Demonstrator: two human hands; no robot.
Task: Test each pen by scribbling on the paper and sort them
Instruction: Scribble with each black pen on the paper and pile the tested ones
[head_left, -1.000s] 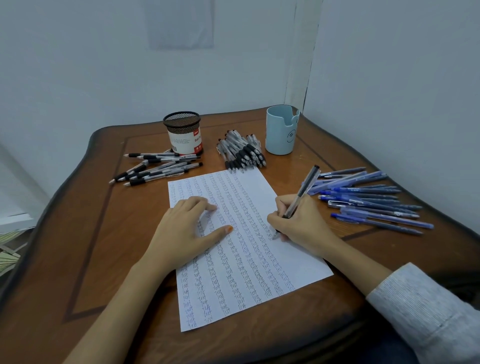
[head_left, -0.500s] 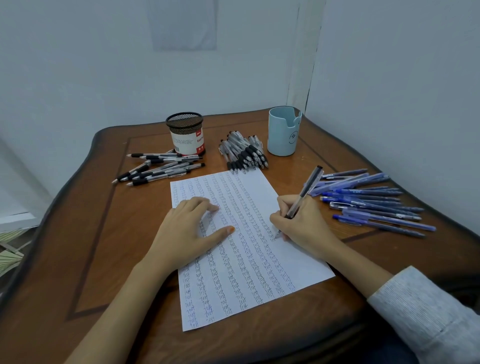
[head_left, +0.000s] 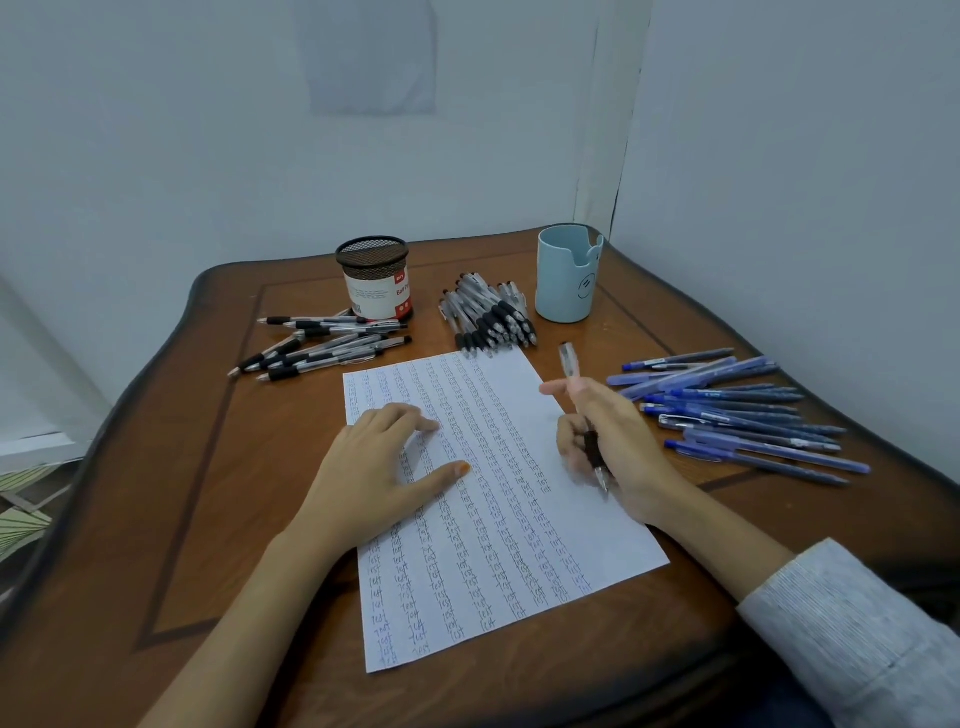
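Head view: the right hand (head_left: 618, 452) has left its writing pose. Half a second ago its fingers held the pen tip-down on the paper's right margin. Now the pen (head_left: 589, 447) is swung round, with the tip at 6 o'clock toward the person and the clicker end up at 12 o'clock. The fingers (head_left: 569, 441) are still curled round the black grip and blurred with motion, and the index finger sticks out straight toward 9 o'clock. I judge that this pen's scribble is done and sorting it comes next.

The grip lies inside the fingers. The clear barrel stands out above them, and the tip shows below the palm, just over the right edge of the paper (head_left: 597, 530). Whether the tip touches the sheet I cannot tell.

The left hand (head_left: 374, 467) has not shifted. It lies flat with relaxed fingers and presses the paper's upper left.

Further out on the counter (head_left: 208, 467), the blue pens (head_left: 727, 410) lie near at 3 o'clock of the right hand. A black bundle (head_left: 488, 317) sits at 12 o'clock of the paper, and a black spread (head_left: 322, 348) lies at 11 o'clock beside the mesh cup (head_left: 374, 280). The blue cup (head_left: 566, 275) stands at 1 o'clock. With its black grip, the held pen likely belongs with one of the black groups, though I cannot tell which.
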